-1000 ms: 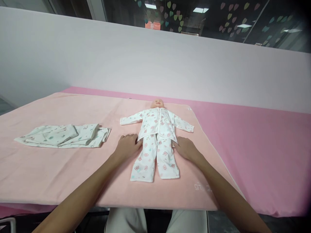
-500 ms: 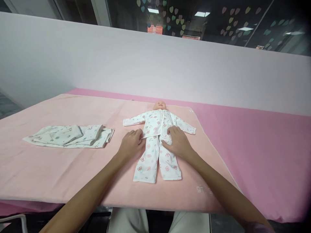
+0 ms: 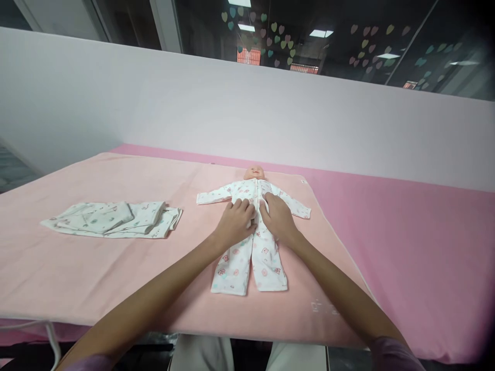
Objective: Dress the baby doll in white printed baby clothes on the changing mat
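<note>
A baby doll lies on its back in a white printed baby jacket and matching baby trousers. The jacket's sleeves spread out to both sides. Over the lower front of the jacket, my left hand has its fingers curled in a pinch at the front edge. Close beside it, across the front opening, my right hand bends its fingers and thumb onto the other front panel. My hands hide the jacket's hem and the trousers' waist, and the fabric between the fingertips shows only in part.
To the left lies a folded white printed cloth. A peach blanket covers much of the pink table cover. Behind the table rises a white partition, with dark glass and heart stickers above it.
My left hand has moved right, from the jacket's side edge to its front middle. My right hand has shifted slightly up and left, closer to the front opening.
</note>
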`<state>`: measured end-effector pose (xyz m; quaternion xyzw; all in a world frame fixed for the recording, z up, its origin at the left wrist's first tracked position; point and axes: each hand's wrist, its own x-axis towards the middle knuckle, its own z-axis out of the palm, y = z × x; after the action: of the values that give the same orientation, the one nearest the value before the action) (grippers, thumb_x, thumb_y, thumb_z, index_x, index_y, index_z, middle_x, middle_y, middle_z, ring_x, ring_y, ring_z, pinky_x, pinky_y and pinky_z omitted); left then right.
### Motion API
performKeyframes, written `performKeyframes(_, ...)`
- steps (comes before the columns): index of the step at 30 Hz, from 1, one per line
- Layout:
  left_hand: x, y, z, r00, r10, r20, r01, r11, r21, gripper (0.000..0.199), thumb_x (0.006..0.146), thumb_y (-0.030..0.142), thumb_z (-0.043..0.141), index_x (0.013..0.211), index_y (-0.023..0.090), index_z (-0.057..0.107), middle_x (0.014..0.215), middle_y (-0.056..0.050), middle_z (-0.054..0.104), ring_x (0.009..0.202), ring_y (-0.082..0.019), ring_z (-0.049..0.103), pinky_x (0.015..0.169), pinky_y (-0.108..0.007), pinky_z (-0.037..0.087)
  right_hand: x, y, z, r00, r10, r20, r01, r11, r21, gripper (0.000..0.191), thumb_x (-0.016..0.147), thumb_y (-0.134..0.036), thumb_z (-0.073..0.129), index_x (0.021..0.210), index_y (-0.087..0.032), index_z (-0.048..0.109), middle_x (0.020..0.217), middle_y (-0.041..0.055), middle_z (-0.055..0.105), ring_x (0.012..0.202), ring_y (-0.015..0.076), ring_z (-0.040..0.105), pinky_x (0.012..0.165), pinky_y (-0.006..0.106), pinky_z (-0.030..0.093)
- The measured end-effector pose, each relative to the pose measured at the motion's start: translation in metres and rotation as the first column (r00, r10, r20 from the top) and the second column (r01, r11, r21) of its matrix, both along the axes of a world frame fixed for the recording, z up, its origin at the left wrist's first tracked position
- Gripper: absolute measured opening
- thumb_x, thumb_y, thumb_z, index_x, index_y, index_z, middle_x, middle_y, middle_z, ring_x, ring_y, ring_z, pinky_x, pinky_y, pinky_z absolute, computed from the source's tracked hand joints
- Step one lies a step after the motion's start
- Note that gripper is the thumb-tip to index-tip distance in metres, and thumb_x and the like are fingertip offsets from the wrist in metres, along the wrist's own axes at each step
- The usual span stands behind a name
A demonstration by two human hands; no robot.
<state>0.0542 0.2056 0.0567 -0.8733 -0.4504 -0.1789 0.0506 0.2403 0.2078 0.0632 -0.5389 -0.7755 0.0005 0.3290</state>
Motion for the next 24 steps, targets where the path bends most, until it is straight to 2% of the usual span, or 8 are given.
performKeyframes(3, 0.022, 0.009, -0.003, 0.992, 0.081, -0.093, -0.078, 0.996, 0.036, 0.02, 0.096, 0.016, 0.049, 0.111, 0.015, 0.063, 0.111, -0.02, 0.066, 0.105, -0.037, 0.059, 0.089, -0.05, 0.041, -0.003, 0.004, 0.0, 0.999, 0.033, 0.016, -0.033, 0.999, -0.007, 0.018, 0.107, -0.029, 0.041, 0.091, -0.025, 0.048, 0.088, 0.0058, 0.062, 0.085, 0.0244, 0.056, 0.077, 0.036, 0.039)
performKeyframes(5, 0.024, 0.01, -0.003, 0.995, 0.075, -0.073, -0.074, 0.997, 0.007, 0.019, 0.096, 0.014, 0.048, 0.107, 0.014, 0.064, 0.105, -0.019, 0.067, 0.1, -0.035, 0.061, 0.085, -0.047, 0.042, -0.004, 0.006, 0.0, 0.998, 0.064, 0.026, -0.064, 0.998, -0.016, 0.019, 0.105, -0.028, 0.043, 0.087, -0.025, 0.046, 0.087, 0.005, 0.062, 0.083, 0.0237, 0.055, 0.076, 0.035, 0.039)
performKeyframes(9, 0.01, 0.002, 0.007, 0.986, 0.0, 0.169, 0.024, 0.989, -0.146, 0.01, 0.098, 0.026, 0.053, 0.095, 0.02, 0.06, 0.091, -0.01, 0.069, 0.089, -0.028, 0.064, 0.076, -0.039, 0.044, 0.002, 0.01, 0.007, 0.989, 0.148, -0.005, -0.148, 0.986, -0.071, 0.025, 0.106, -0.025, 0.041, 0.081, -0.024, 0.047, 0.086, 0.0034, 0.066, 0.086, 0.0219, 0.057, 0.078, 0.033, 0.04)
performKeyframes(12, -0.006, 0.003, 0.022, 0.938, 0.01, 0.348, 0.102, 0.948, -0.301, 0.015, 0.099, 0.035, 0.053, 0.097, 0.022, 0.06, 0.093, -0.005, 0.073, 0.083, -0.023, 0.066, 0.073, -0.035, 0.046, 0.011, 0.018, 0.016, 0.984, 0.161, -0.077, -0.173, 0.964, -0.201, 0.033, 0.11, -0.028, 0.034, 0.083, -0.024, 0.054, 0.082, 0.0014, 0.068, 0.08, 0.0197, 0.06, 0.076, 0.031, 0.039)
performKeyframes(15, -0.014, 0.021, 0.033, 0.889, 0.09, 0.449, 0.078, 0.936, -0.343, 0.019, 0.1, 0.039, 0.05, 0.103, 0.024, 0.062, 0.103, -0.002, 0.076, 0.079, -0.02, 0.067, 0.076, -0.035, 0.048, 0.021, 0.032, 0.023, 0.976, 0.124, -0.179, -0.171, 0.945, -0.278, 0.034, 0.112, -0.037, 0.033, 0.093, -0.025, 0.058, 0.08, -0.0011, 0.069, 0.073, 0.0182, 0.06, 0.072, 0.03, 0.039)
performKeyframes(18, -0.012, 0.051, 0.035, 0.884, 0.145, 0.445, 0.01, 0.945, -0.327, 0.018, 0.096, 0.037, 0.055, 0.101, 0.022, 0.063, 0.106, -0.005, 0.076, 0.085, -0.022, 0.068, 0.078, -0.036, 0.049, 0.027, 0.046, 0.021, 0.95, 0.181, -0.254, -0.251, 0.927, -0.278, 0.022, 0.106, -0.042, 0.048, 0.098, -0.025, 0.06, 0.093, -0.0005, 0.072, 0.081, 0.0178, 0.061, 0.074, 0.03, 0.042)
performKeyframes(21, -0.005, 0.077, 0.029, 0.894, 0.109, 0.435, 0.102, 0.895, -0.435, 0.017, 0.087, 0.031, 0.062, 0.098, 0.02, 0.067, 0.1, -0.007, 0.076, 0.091, -0.024, 0.069, 0.078, -0.035, 0.051, 0.032, 0.055, 0.009, 0.923, 0.234, -0.307, -0.322, 0.904, -0.282, 0.015, 0.098, -0.038, 0.059, 0.101, -0.024, 0.063, 0.106, 0.0018, 0.071, 0.089, 0.0182, 0.06, 0.079, 0.031, 0.046)
performKeyframes(24, 0.001, 0.089, 0.024, 0.877, 0.062, 0.476, 0.205, 0.849, -0.487, 0.02, 0.084, 0.028, 0.062, 0.099, 0.019, 0.072, 0.1, -0.006, 0.075, 0.091, -0.022, 0.068, 0.077, -0.032, 0.051, 0.036, 0.063, -0.006, 0.91, 0.225, -0.348, -0.332, 0.9, -0.284, 0.017, 0.093, -0.038, 0.064, 0.102, -0.024, 0.065, 0.104, 0.0022, 0.07, 0.085, 0.018, 0.057, 0.078, 0.032, 0.047)
